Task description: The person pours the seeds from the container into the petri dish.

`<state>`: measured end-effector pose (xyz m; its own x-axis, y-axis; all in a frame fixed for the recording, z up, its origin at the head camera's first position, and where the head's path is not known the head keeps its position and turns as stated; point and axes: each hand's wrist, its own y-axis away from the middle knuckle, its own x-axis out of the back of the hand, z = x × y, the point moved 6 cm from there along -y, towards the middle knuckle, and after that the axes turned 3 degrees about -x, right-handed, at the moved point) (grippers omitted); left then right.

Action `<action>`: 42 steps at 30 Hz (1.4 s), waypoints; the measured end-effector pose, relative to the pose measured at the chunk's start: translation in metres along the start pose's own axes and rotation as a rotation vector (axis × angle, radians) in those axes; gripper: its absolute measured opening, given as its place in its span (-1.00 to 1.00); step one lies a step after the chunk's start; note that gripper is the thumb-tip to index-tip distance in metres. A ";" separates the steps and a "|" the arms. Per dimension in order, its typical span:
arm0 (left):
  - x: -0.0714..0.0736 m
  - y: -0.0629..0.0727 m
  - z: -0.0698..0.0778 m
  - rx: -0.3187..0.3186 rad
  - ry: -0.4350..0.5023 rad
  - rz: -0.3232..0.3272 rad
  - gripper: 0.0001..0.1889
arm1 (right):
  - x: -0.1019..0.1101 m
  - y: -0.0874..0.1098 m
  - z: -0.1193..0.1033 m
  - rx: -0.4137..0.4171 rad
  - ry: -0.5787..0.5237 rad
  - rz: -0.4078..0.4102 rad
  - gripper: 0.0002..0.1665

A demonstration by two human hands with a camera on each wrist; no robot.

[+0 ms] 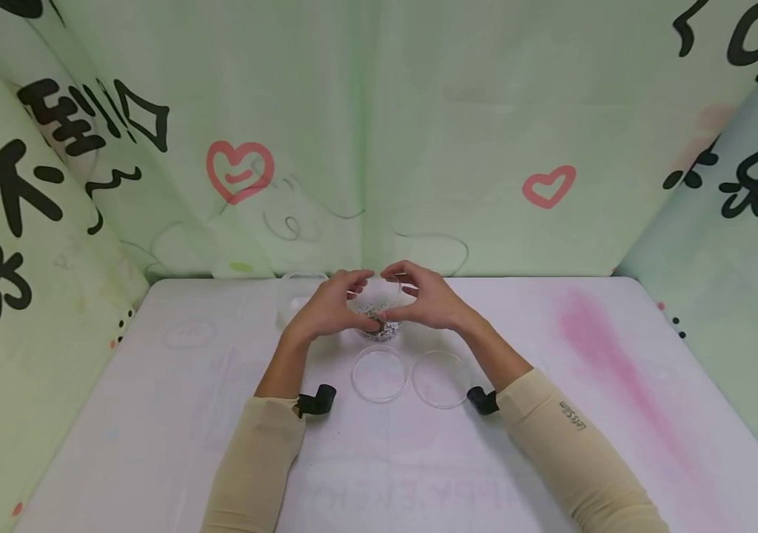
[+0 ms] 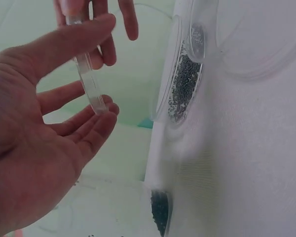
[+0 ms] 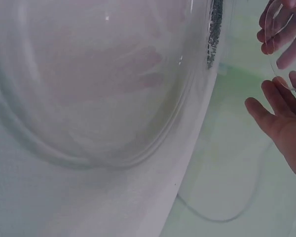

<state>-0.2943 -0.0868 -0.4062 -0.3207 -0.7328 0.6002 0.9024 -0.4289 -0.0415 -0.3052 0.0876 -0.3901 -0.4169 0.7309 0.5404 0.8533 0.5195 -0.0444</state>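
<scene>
Together, left fingers (image 2: 99, 130), right fingers (image 3: 277, 98) pinching a clear disc (image 2: 91, 86) — small dark heap (image 2: 160, 210), left wrist view only

Speckled grey granules (image 1: 380, 334) lie below the right hand (image 1: 427, 300), pink-streaked white cloth (image 1: 608, 355) right of it, red-hearted green curtain (image 1: 419, 141) beyond.
</scene>
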 end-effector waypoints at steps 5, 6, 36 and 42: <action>-0.004 -0.001 0.004 0.022 -0.112 -0.012 -0.04 | -0.001 0.002 0.007 -0.002 0.154 -0.013 -0.16; -0.006 -0.001 0.004 0.026 -0.128 -0.017 -0.04 | -0.002 0.003 0.009 -0.002 0.177 -0.014 -0.16; -0.027 -0.005 -0.005 0.039 -0.307 -0.055 -0.07 | -0.020 0.000 0.015 -0.006 0.409 -0.091 -0.17; -0.028 -0.005 -0.006 0.031 -0.308 -0.061 -0.10 | -0.021 0.000 0.013 -0.029 0.450 -0.128 -0.20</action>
<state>-0.2914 -0.0671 -0.4278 -0.2762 -0.5096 0.8149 0.8940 -0.4474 0.0232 -0.3001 0.0776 -0.4121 -0.3474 0.3939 0.8510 0.8151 0.5755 0.0664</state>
